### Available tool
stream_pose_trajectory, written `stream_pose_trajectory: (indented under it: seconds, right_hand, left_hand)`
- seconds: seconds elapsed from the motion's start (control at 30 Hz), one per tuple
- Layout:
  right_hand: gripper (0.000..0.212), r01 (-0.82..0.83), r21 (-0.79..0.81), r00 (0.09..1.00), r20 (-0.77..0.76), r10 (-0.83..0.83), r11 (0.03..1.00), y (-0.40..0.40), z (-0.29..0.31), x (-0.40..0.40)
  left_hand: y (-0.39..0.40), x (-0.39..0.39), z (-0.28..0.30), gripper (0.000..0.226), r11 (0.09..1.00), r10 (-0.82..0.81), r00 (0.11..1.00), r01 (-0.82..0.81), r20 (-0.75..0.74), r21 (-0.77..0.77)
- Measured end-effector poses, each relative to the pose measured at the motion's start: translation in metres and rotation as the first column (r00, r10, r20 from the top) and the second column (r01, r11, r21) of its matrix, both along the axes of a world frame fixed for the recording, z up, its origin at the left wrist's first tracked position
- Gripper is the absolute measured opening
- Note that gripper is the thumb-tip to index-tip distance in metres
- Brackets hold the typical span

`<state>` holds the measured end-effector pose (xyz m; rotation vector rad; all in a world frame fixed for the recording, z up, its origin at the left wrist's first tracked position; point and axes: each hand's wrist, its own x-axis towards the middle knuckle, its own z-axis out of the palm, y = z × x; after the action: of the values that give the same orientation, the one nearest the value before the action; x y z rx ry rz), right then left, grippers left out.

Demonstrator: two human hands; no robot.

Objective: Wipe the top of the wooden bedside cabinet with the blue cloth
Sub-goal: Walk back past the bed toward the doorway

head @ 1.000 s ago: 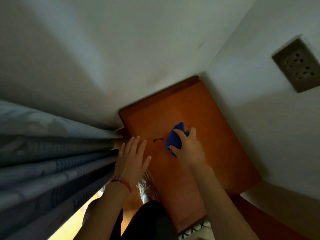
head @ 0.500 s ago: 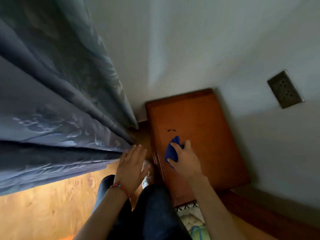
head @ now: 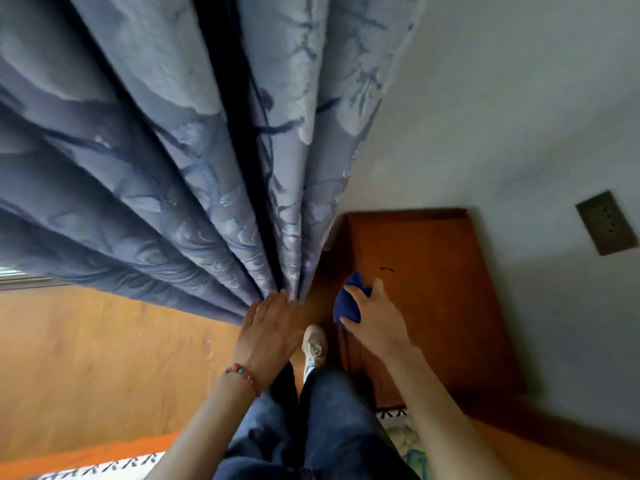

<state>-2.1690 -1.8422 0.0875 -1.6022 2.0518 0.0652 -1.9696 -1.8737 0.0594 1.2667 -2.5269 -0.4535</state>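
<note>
Clutched in the right hand (head: 375, 320), the bunched dark-blue cloth (head: 348, 303) is pinched between the thumb on its near side and the fingers curled over its far side. It sits at the left edge of the reddish-brown wooden bedside cabinet (head: 433, 306), at the corner nearest the curtain; whether the cloth presses the top or hangs just off the rim cannot be told. A short dark mark (head: 387, 269) lies on the cabinet top just beyond the fingertips, to the right of the cloth.

To the left, the left hand (head: 268, 332) is flat and open, fingers spread, holding nothing, its tips touching the lower hem of the blue-grey patterned curtain (head: 194, 161), which hangs in heavy folds. A red and turquoise beaded bracelet (head: 244, 375) circles that wrist.

Between the two forearms stand the person's legs in dark blue trousers (head: 311, 427), with a pale sneaker (head: 314, 345) on the floor close to the cabinet's left side.

Orange-brown wooden floor (head: 104, 358) spreads to the left. Pale grey wall (head: 519, 116) rises behind the cabinet, and a dark rectangular wall socket (head: 606, 223) is set in it to the far right.
</note>
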Motion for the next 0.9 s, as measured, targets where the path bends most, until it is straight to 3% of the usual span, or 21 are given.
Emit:
stream_pose_trajectory:
  seconds: [0.17,0.37,0.43,0.5,0.63,0.9]
  right_hand:
    - [0.059,-0.146,-0.016,0.989,-0.017,0.146,0.989,-0.023,0.007,0.053]
    - [0.061,-0.357,0.014,0.932,-0.05,0.358,0.934,-0.054,0.006,0.115]
    - [0.061,-0.335,0.023,0.941,-0.034,0.336,0.942,-0.056,0.011,0.119]
    - [0.062,-0.529,0.03,0.848,0.0,0.53,0.848,-0.08,0.007,0.176]
    - [0.061,-0.551,0.004,0.834,-0.024,0.551,0.834,-0.089,0.011,0.188]
    - [0.049,-0.798,-0.035,0.598,0.083,0.797,0.602,-0.112,-0.002,0.272]
  left_hand:
    - [-0.002,0.061,-0.006,0.051,0.983,0.13,0.991,-0.134,0.039,0.123]
    - [0.003,0.128,-0.007,0.052,0.931,0.309,0.94,-0.33,0.145,0.156]
    - [0.002,0.131,-0.01,0.053,0.921,0.333,0.927,-0.359,0.174,0.15]
    - [0.018,0.184,-0.009,0.052,0.796,0.551,0.81,-0.582,0.199,0.166]
    - [0.025,0.196,-0.005,0.063,0.768,0.581,0.785,-0.616,0.212,0.174]
    - [0.073,0.247,-0.003,0.07,0.448,0.849,0.482,-0.874,0.217,0.187]
